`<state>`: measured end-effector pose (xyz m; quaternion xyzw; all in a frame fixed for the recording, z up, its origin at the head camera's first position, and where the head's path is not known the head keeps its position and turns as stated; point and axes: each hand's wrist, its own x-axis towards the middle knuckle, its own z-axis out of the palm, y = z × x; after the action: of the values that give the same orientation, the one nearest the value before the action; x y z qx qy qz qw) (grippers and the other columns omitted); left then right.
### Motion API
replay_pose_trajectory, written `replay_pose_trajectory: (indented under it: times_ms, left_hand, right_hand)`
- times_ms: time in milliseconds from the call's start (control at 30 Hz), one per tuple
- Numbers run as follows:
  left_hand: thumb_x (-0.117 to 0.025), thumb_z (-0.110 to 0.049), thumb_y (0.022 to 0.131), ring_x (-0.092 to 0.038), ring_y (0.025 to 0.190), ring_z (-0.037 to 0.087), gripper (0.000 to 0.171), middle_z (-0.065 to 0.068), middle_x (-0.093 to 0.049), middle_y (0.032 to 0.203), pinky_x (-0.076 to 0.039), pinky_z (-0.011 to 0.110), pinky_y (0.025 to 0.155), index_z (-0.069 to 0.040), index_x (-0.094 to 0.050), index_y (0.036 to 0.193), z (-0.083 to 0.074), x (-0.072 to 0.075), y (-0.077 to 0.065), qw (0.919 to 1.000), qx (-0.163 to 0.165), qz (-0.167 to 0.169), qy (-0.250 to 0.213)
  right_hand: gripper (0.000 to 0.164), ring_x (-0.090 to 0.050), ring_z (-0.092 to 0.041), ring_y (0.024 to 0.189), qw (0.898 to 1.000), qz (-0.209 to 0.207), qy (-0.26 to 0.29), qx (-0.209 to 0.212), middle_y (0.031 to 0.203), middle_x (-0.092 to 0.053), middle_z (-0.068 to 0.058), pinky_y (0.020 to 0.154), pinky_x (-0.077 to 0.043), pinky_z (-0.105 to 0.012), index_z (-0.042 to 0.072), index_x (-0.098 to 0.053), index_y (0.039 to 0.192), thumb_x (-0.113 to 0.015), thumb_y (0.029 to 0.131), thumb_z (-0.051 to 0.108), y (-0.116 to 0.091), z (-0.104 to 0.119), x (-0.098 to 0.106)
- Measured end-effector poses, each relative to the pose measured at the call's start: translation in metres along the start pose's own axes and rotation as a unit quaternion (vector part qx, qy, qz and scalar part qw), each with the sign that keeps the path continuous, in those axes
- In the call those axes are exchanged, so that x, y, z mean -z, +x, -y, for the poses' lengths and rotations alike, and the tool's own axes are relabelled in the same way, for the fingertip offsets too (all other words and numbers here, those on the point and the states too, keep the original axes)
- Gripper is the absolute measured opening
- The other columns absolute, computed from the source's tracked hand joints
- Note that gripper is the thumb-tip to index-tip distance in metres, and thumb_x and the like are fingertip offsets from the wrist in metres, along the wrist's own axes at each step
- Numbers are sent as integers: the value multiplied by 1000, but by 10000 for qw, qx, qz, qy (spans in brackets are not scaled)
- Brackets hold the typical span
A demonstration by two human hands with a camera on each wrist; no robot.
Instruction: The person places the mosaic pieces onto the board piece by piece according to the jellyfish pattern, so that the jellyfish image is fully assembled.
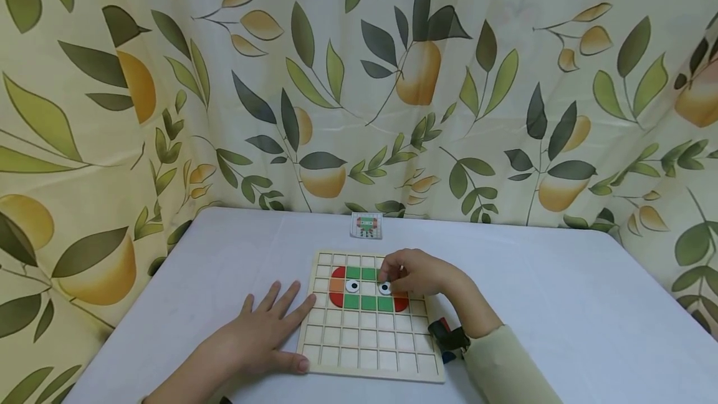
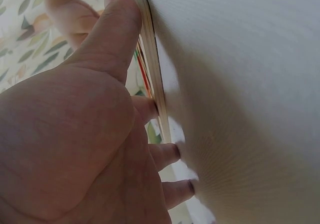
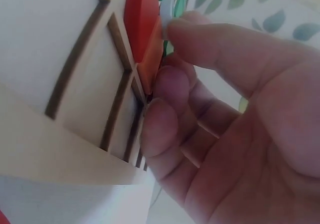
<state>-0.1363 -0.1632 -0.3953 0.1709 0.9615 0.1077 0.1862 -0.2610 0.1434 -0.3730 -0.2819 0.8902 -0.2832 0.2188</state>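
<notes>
A wooden grid board (image 1: pixel 372 377) lies flat on the table, with coloured tiles set in its upper rows. My left hand (image 1: pixel 260 329) has its fingers spread; thumb and index finger touch the board's left edge, while other fingertips rest on the cloth. Over the tiles, my right hand (image 1: pixel 417 272) pinches a round eye tile (image 1: pixel 384 288) between thumb and fingers. Its white edge (image 3: pixel 166 17) shows by the thumb in the right wrist view, near a red tile (image 3: pixel 141 24) and an orange tile (image 3: pixel 151 59). Another eye tile (image 1: pixel 353 286) sits left, among green tiles (image 1: pixel 368 303).
A small picture card (image 1: pixel 366 226) of a tile pattern stands behind the board. Red and blue pieces (image 1: pixel 448 357) lie partly hidden beneath my right wrist's black camera (image 1: pixel 449 335). White cloth (image 1: pixel 561 292) covers the table; a leaf-patterned curtain (image 1: pixel 359 111) hangs behind.
</notes>
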Motion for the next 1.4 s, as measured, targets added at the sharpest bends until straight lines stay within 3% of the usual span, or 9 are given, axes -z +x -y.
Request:
replay_pose_trajectory:
  times_ms: [367,700,933,1233,1400]
  left_hand:
    - [-62,-80,71,-6,153,42,106,7,-13,168,-12,76,110,-32,-26,159,-1,2,1,10000,42,-42,47]
    - [-62,-80,71,-6,153,42,106,6,-12,168,-11,76,110,-33,-25,159,1,2,0,10000,83,9,27]
    - [-61,-80,71,-6,153,41,106,6,-12,168,-11,76,110,-33,-25,159,2,1,0,10000,51,-14,8]
    - [-61,-80,71,-5,153,41,106,6,-12,168,-11,76,110,-34,-24,159,1,1,1,10000,39,38,-59]
    - [-62,-80,71,-4,153,41,106,6,-11,168,-10,77,110,-33,-25,159,-1,1,2,9999,61,91,-89]
  right_hand:
    - [14,-52,-16,78,9997,111,-217,39,75,-59,1,68,-43,-33,15,-73,91,-65,91,2,-2,0,5]
    - [23,-55,-16,85,9990,261,-245,277,85,-67,6,75,-46,-35,21,-78,95,-64,92,3,2,2,2]
    - [23,-54,-19,90,9988,171,-229,389,93,-66,1,76,-47,-36,21,-78,101,-64,92,4,0,1,8]
    - [20,-59,-20,91,9975,-526,-39,466,104,-68,-4,78,-52,-35,13,-72,113,-65,95,9,-23,-8,32]
    - [20,-59,-19,89,9982,-445,-216,330,98,-66,-3,76,-52,-32,14,-71,113,-67,94,9,-47,-21,38]
